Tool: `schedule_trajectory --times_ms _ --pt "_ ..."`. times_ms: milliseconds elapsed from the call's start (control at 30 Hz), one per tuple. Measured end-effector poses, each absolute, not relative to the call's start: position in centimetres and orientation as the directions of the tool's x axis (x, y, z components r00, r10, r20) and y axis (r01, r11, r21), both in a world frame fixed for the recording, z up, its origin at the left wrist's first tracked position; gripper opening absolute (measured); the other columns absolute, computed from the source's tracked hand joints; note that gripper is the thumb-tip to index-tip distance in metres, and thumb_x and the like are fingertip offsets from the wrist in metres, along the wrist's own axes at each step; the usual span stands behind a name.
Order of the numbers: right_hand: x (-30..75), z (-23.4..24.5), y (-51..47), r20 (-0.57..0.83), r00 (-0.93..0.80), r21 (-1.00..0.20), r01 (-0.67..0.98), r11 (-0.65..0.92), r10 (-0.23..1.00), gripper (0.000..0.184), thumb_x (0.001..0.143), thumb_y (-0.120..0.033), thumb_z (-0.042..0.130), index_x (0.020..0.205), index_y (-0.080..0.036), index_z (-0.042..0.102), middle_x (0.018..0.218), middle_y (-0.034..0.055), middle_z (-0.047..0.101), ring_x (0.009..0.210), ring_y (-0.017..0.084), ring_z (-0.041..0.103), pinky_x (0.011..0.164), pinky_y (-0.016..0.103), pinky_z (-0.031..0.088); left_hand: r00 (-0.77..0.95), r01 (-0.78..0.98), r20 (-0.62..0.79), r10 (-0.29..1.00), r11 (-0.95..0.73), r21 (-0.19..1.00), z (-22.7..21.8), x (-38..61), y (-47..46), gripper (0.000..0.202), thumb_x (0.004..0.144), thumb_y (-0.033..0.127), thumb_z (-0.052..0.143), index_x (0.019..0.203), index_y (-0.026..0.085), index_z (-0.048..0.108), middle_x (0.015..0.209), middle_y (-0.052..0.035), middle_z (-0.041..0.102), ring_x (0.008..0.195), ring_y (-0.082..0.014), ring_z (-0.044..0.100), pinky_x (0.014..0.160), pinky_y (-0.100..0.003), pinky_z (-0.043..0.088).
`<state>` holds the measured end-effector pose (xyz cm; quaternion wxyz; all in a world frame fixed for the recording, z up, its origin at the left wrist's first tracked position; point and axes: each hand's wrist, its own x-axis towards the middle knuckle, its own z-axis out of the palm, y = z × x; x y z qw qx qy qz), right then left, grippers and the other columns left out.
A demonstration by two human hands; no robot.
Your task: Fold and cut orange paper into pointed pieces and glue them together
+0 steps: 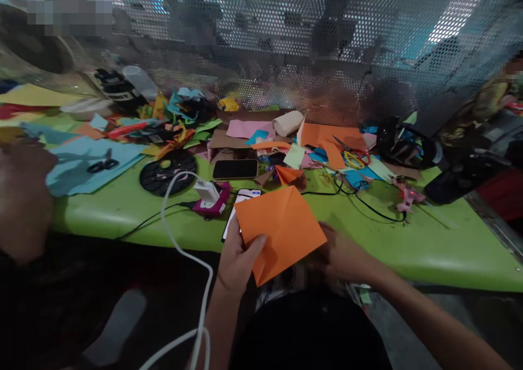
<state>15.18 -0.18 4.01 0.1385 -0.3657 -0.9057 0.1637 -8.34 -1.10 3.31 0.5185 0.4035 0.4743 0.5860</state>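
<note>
An orange sheet of paper (292, 225) with crease lines is held up over the table's front edge. My left hand (239, 253) grips it at the left side, thumb pressed on the upper face and fingers behind. Beside the sheet's right corner is my right hand (337, 255); its fingers are dark and partly hidden behind the paper, so I cannot see whether they touch it. Just behind the sheet lies a phone with a lit screen (246, 194), partly covered. A folded orange paper piece (288, 175) rests farther back.
The green table (408, 250) holds a purple power adapter (212, 200) with a white cable, a dark phone (236, 169), a black round tray (168, 173), scissors (354, 160), a glue gun (408, 195) and paper scraps. Another person's blurred limb (24, 195) is at left. Perforated metal (261, 43) stands behind.
</note>
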Motion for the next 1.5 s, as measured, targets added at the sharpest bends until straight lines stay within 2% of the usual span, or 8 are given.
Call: schedule_trajectory --times_ms 100,200,400,533,667,900,1200,1500 --pt "17.2 5.6 -3.6 0.001 -0.803 -0.612 0.471 0.635 0.596 0.020 0.092 -0.036 0.062 0.110 -0.030 0.070 0.107 0.0010 0.075 0.100 0.018 0.068 0.088 0.028 0.051 -0.074 -0.167 -0.015 0.997 0.003 0.986 3.0 -7.5 -0.5 0.065 0.075 0.026 0.071 0.136 0.022 0.047 0.128 -0.0086 0.064 0.115 -0.0243 0.063 0.095 -0.033 0.053" --pt "20.5 6.3 -4.4 0.220 -0.386 -0.548 0.710 0.441 0.896 0.014 0.093 -0.035 0.059 0.099 -0.026 0.069 0.089 0.0043 0.074 0.081 0.020 0.069 0.071 0.030 0.052 0.011 -0.093 -0.023 1.000 0.024 0.995 2.6 -5.8 0.2 0.065 0.074 0.022 0.069 0.136 0.020 0.047 0.131 -0.0095 0.062 0.120 -0.0247 0.060 0.102 -0.034 0.049" --pt "22.6 5.1 -2.5 0.166 -0.549 -0.361 0.739 0.569 0.819 0.073 0.080 -0.022 0.067 0.147 -0.034 0.043 0.156 0.0066 0.041 0.142 0.030 0.040 0.112 0.051 0.037 0.132 -0.018 0.010 0.991 -0.008 1.000 1.8 -1.8 1.2 0.069 0.076 0.017 0.063 0.142 0.020 0.042 0.138 -0.0105 0.058 0.123 -0.0243 0.058 0.103 -0.032 0.047" --pt "22.5 2.9 -1.3 0.169 -0.540 -0.357 0.746 0.562 0.825 0.060 0.083 -0.009 0.050 0.137 -0.034 0.056 0.142 0.0034 0.059 0.135 0.024 0.051 0.113 0.051 0.037 0.169 0.257 0.022 0.985 -0.066 0.964 2.0 -1.5 1.7 0.070 0.081 0.020 0.062 0.147 0.022 0.039 0.125 -0.0100 0.065 0.117 -0.0261 0.061 0.102 -0.039 0.047" --pt "22.9 1.5 -1.0 0.203 -0.500 -0.390 0.748 0.538 0.842 0.040 0.094 -0.017 0.047 0.126 -0.031 0.064 0.128 0.0039 0.070 0.123 0.023 0.061 0.106 0.047 0.043 0.106 0.660 0.280 0.954 -0.278 0.697 2.8 -3.2 1.5 0.066 0.083 0.027 0.066 0.146 0.025 0.045 0.135 -0.0127 0.059 0.130 -0.0332 0.050 0.110 -0.052 0.036" --pt "22.4 3.2 -1.1 0.196 -0.444 -0.527 0.704 0.475 0.874 0.029 0.096 -0.023 0.048 0.113 -0.029 0.070 0.105 0.0038 0.077 0.095 0.020 0.072 0.098 0.042 0.049 0.692 0.494 0.077 0.718 -0.549 0.675 3.2 -5.1 1.0 0.064 0.078 0.046 0.074 0.138 0.032 0.055 0.139 -0.0094 0.061 0.132 -0.0293 0.052 0.118 -0.053 0.024" --pt "22.2 3.0 1.0 -0.029 -0.280 -0.870 0.480 0.114 0.960 0.018 0.085 -0.039 0.067 0.091 -0.023 0.072 0.095 0.0054 0.076 0.088 0.024 0.071 0.077 0.034 0.055 0.341 0.570 0.218 0.914 -0.386 0.726 1.3 -4.2 1.1 0.011 0.091 0.026 0.058 0.094 0.025 0.069 0.096 -0.0039 0.077 0.090 -0.0221 0.069 0.089 -0.040 0.046" --pt "21.4 2.0 3.7 0.019 -0.176 -0.676 0.723 0.142 0.984 0.028 0.087 -0.045 0.059 0.071 -0.022 0.057 0.058 -0.0026 0.053 0.053 0.015 0.047 0.049 0.027 0.031 0.059 0.788 0.282 0.958 -0.218 0.575 0.8 -3.0 2.2 0.012 0.082 0.026 0.070 0.092 0.022 0.065 0.073 -0.0020 0.070 0.080 -0.0258 0.064 0.081 -0.039 0.037"
